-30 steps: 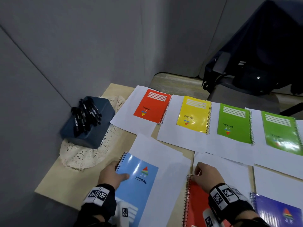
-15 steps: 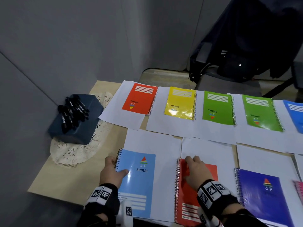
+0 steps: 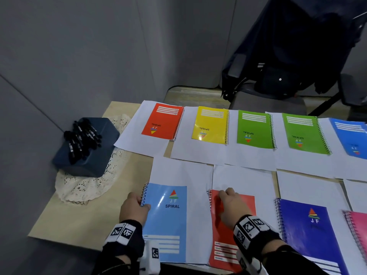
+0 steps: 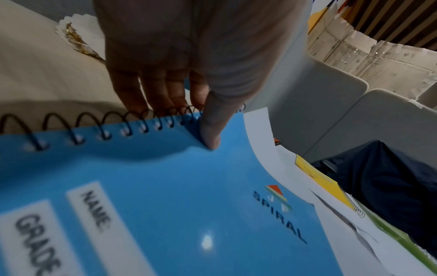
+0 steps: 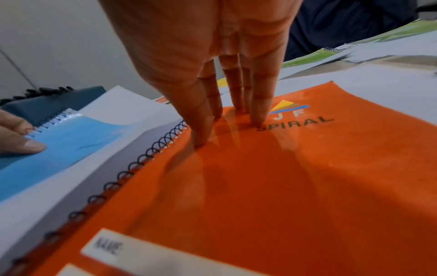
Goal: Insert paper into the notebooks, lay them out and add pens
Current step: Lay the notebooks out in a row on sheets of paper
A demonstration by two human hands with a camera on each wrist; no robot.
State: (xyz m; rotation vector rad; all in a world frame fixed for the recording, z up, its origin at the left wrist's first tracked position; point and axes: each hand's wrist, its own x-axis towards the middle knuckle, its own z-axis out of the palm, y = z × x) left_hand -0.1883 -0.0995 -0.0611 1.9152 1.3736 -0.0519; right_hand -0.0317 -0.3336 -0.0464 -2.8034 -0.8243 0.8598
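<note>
The left hand [image 3: 133, 209] pinches the spiral edge of the light blue notebook [image 3: 168, 221], thumb on the cover and fingers beneath, while the right hand [image 3: 230, 205] presses straight fingers [image 5: 257, 104] onto the red notebook [image 3: 238, 235] just beside it at 3 o'clock. Each lies on white paper [image 3: 182, 171]. Farther off, five more notebooks run along 12 o'clock, and black pens [image 3: 83, 137] sit on a dark box [image 3: 79, 165] at 10 o'clock.

light blue notebook [image 3: 166, 221], orange-red notebook [image 3: 238, 215]
</note>
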